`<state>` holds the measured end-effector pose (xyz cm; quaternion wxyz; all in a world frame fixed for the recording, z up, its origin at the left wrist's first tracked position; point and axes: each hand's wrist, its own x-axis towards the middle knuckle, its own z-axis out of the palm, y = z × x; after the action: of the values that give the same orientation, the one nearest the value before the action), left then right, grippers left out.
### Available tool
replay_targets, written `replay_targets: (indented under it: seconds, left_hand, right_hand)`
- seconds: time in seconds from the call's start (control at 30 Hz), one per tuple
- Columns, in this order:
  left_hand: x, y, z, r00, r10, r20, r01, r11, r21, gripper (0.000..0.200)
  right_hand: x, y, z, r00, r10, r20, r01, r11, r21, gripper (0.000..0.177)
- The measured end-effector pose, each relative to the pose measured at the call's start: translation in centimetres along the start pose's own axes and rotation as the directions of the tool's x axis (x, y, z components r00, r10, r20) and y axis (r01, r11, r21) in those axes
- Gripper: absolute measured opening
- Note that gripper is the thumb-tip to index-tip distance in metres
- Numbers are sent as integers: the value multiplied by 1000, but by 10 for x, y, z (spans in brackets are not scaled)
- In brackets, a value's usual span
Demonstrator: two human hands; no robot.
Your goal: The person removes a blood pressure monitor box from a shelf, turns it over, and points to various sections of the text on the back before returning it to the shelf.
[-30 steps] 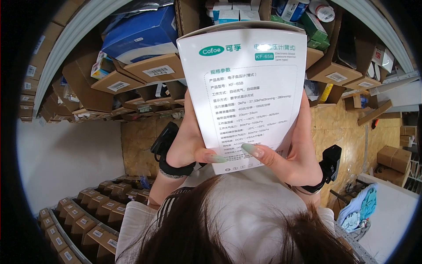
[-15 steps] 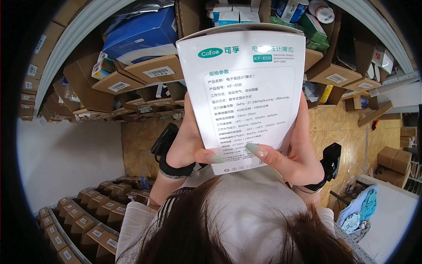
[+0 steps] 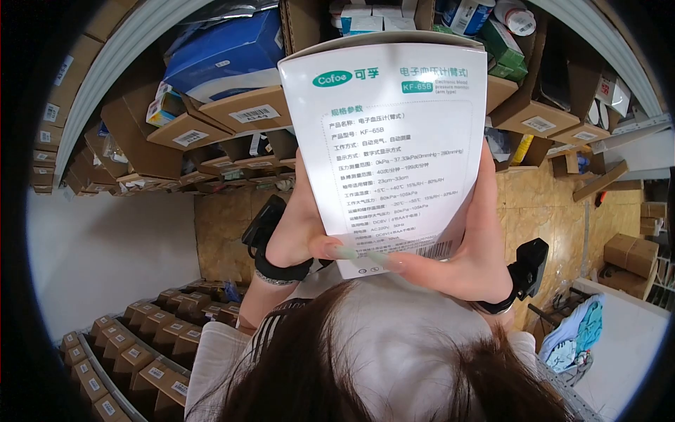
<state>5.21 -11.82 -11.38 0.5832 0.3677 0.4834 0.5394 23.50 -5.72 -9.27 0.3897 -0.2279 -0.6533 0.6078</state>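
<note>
A white blood pressure monitor box [image 3: 401,151] with green Cofoe lettering and printed specifications is held up in front of my chest. My left hand [image 3: 309,228] grips its lower left side, thumb lying on the printed face. On the opposite side, my right hand [image 3: 467,246] wraps the right edge, and its thumb stretches across the bottom of the face to the left thumb. The other fingers of both hands are hidden behind the box. A barcode shows just above my right thumb. Black devices are strapped to both wrists.
Shelves of labelled cardboard bins [image 3: 242,112] run across the top, one holding a blue box [image 3: 228,56]. More rows of small bins [image 3: 151,323] stand at lower left. A white wall [image 3: 126,253] is on the left. At right are a brown carton [image 3: 631,254] and bunched cloth [image 3: 576,330].
My right thumb has slid left and down along the box's lower edge, uncovering the barcode. The box has tilted slightly; both hands still hold it.
</note>
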Motion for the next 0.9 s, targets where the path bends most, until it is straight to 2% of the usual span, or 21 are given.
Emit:
replay_targets:
  seconds: [0.03,0.23,0.37,0.43,0.63,0.77,0.9]
  left_hand:
    - [0,-1,-2,1000,-12,-3,12,1000,9,140]
    - [1,-4,-4,1000,-7,17,7,1000,-26,139]
    - [2,-2,-1,1000,12,15,-12,999,-39,140]
    - [1,-3,-1,1000,19,12,-18,1000,-25,140]
    - [1,-3,-1,999,32,6,-32,999,-37,138]
    - [2,-1,1,999,37,12,-37,998,-54,136]
    - [2,-1,0,999,37,23,-35,998,-56,136]
  right_hand:
    - [1,1,0,999,-41,-4,41,995,-90,116]
    - [2,1,1,999,-37,-16,36,997,-70,122]
    - [2,0,3,998,-54,-21,52,995,-84,118]
    - [2,-2,4,998,-15,-56,-1,962,-274,112]
    - [4,-4,4,999,-50,-17,44,966,-255,105]
    - [3,-6,3,1000,-10,-5,8,959,-284,104]
    - [3,-4,3,1000,-27,8,28,972,-231,104]
